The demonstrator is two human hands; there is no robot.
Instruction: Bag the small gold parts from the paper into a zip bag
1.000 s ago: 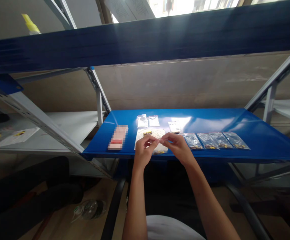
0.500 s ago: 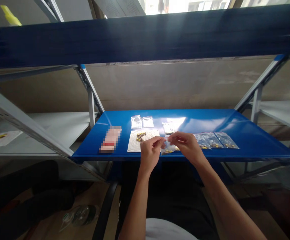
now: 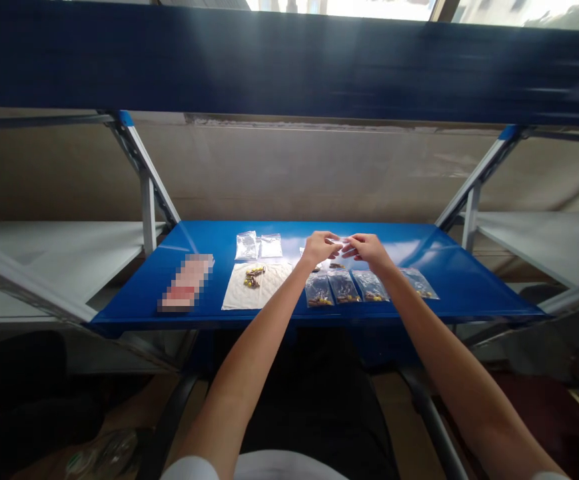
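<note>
My left hand (image 3: 319, 248) and my right hand (image 3: 366, 249) meet over the back middle of the blue shelf (image 3: 209, 313). Both pinch a small clear plastic bag (image 3: 342, 243) between their fingertips. Just in front of them lies a row of several filled clear bags (image 3: 344, 288) with small yellow pieces inside. A white sheet (image 3: 264, 297) with a little heap of yellow and dark pieces (image 3: 253, 276) lies to the left of my left arm.
Two small clear bags (image 3: 258, 245) lie at the back left of the shelf. A blurred pinkish item (image 3: 186, 291) sits near the left front. White shelves flank both sides. A dark blue beam (image 3: 289, 63) runs overhead. A clear bag (image 3: 104, 457) lies on the floor.
The filled bag I held has been set down in the row at the left end. Both hands moved back and up to an empty clear bag. The view shifted right.
</note>
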